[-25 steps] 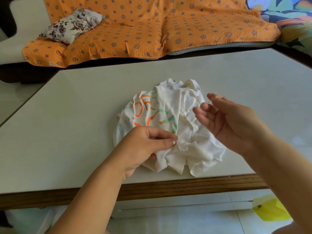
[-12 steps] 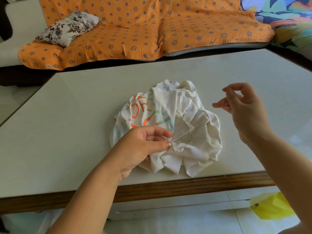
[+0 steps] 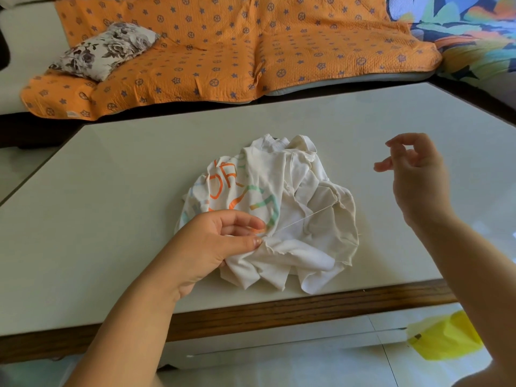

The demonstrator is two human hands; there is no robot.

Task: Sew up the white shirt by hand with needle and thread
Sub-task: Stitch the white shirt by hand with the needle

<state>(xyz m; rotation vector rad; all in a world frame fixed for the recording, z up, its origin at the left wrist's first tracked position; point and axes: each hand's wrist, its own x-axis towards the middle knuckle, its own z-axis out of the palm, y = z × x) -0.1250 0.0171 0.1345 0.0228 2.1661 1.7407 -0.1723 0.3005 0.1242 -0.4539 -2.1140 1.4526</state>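
Note:
A crumpled white shirt with orange and green lettering lies near the front edge of the pale table. My left hand pinches a fold of the shirt between thumb and fingers at its front left. A thin white thread runs taut from that fold up to the right. My right hand is raised above the table to the right of the shirt, thumb and forefinger pinched together; the needle itself is too small to make out.
The table has a brown wooden front edge. Behind it stands a sofa with an orange patterned cover and a floral cushion. A yellow object lies on the tiled floor at the lower right.
My right hand has moved up and to the right, away from the shirt, drawing the thread out taut. My left hand has stayed on the same fold.

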